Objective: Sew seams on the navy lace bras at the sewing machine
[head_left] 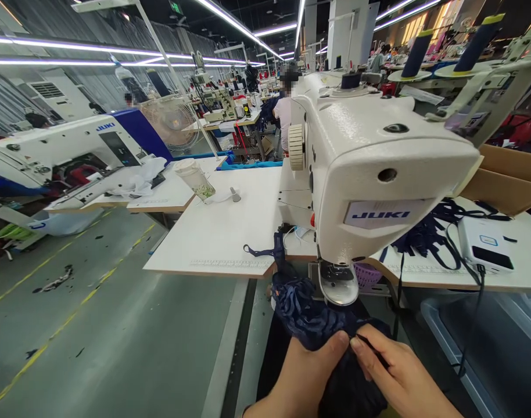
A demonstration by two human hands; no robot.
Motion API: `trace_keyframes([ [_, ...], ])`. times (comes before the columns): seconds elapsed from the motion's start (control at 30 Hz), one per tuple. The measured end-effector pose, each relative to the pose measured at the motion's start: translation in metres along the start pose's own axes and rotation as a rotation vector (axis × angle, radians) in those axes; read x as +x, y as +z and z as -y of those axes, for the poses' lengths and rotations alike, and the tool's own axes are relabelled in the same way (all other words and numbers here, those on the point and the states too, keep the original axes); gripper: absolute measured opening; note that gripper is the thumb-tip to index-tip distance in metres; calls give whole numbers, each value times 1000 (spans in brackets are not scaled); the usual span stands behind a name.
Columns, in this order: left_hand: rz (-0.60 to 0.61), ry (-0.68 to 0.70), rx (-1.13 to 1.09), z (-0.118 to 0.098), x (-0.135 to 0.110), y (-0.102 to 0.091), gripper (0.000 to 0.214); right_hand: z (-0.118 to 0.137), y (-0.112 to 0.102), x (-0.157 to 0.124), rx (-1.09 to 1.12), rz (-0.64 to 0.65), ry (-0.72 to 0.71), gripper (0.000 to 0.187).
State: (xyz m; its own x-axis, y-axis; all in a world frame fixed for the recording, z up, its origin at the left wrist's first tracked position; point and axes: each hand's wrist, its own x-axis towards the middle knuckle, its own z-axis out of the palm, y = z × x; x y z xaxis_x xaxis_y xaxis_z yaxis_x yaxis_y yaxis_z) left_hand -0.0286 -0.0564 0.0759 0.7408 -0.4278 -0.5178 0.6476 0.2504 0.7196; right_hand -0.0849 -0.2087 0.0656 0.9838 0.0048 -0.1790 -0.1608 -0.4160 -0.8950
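Dark navy fabric (300, 307) lies bunched under the head of a white JUKI sewing machine (379, 174). My left hand (313, 366) grips the fabric from the left, its thumb pressed on the near edge. My right hand (387, 366) pinches the same edge from the right, close to the left thumb. Just above both hands is the machine's clear curved guard (338, 284), which hides the needle area. A narrow navy strap (261, 251) runs from the fabric onto the white table. More dark cloth hangs below my hands.
On the right tabletop are a pile of navy straps (422, 232) and a white device (485, 247) with a cable. Below stands a clear plastic bin (452, 342). The left table (230, 232) holds a plastic jar (196, 180). A person (283, 113) sits farther back.
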Motion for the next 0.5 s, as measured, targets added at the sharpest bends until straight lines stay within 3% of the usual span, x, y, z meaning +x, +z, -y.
trace_keyframes([
  [0.13,2,-36,-71,-4,-7,5,62,7,0,-2,132,1,-49,42],
  [0.23,-10,-61,-114,-5,-10,5,63,11,-11,-2,461,-59,-4,40],
  [0.3,-46,-93,-117,-4,-8,2,69,11,-25,-2,784,-276,0,37],
  [0.37,-80,-119,-112,0,-4,-2,72,8,-38,-3,923,-552,-42,32],
  [0.43,-83,-114,-121,3,-1,-5,73,3,-45,-4,732,-631,-76,25],
  [0.5,-62,-70,-136,5,0,-6,73,-2,-41,-4,374,-513,-87,20],
])
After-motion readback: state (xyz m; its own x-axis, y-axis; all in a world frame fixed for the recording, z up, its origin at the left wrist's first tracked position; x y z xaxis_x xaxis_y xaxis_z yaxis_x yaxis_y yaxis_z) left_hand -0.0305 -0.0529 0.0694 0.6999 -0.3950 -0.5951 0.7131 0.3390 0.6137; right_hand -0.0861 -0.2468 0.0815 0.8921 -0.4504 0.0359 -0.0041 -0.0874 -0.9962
